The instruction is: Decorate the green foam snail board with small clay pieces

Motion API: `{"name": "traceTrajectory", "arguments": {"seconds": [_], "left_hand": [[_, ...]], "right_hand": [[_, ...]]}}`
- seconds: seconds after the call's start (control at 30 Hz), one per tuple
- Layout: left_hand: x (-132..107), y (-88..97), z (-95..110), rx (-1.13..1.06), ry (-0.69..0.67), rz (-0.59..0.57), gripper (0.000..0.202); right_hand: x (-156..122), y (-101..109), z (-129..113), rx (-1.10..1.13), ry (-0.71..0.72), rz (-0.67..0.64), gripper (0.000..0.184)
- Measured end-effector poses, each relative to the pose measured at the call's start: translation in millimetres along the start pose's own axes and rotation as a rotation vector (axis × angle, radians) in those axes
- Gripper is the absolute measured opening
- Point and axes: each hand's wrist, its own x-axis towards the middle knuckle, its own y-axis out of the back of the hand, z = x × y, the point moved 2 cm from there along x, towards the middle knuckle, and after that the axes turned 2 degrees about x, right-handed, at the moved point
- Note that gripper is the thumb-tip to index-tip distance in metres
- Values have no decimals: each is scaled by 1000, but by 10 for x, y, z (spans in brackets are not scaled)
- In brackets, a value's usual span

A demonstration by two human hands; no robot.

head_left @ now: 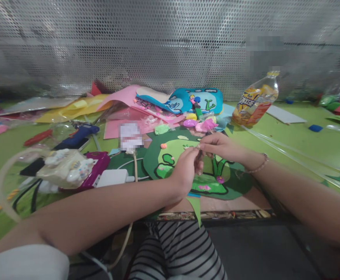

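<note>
My left hand [187,167] and my right hand [219,147] meet above a round green foam craft piece [234,186] at the table's near edge. Both hands are closed in a pinch around something small and thin between them; I cannot make out what it is. The green piece carries lighter green shapes with dark outlines and small pink and orange bits. A beaded bracelet [260,165] sits on my right wrist.
Pink and yellow foam sheets [79,107] and a blue foam piece [187,99] lie behind. A plastic bottle [257,99] lies at the right. A blue glue gun [76,134], a white charger [113,177] and a purple case with a white toy [67,169] sit left. A perforated metal wall [170,42] stands behind.
</note>
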Motion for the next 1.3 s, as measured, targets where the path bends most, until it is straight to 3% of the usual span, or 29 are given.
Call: {"name": "traceTrajectory", "arguments": {"seconds": [1.3], "left_hand": [[5, -4, -12, 29, 15, 25, 21]], "right_hand": [[2, -24, 10, -34, 44, -24, 44]]}}
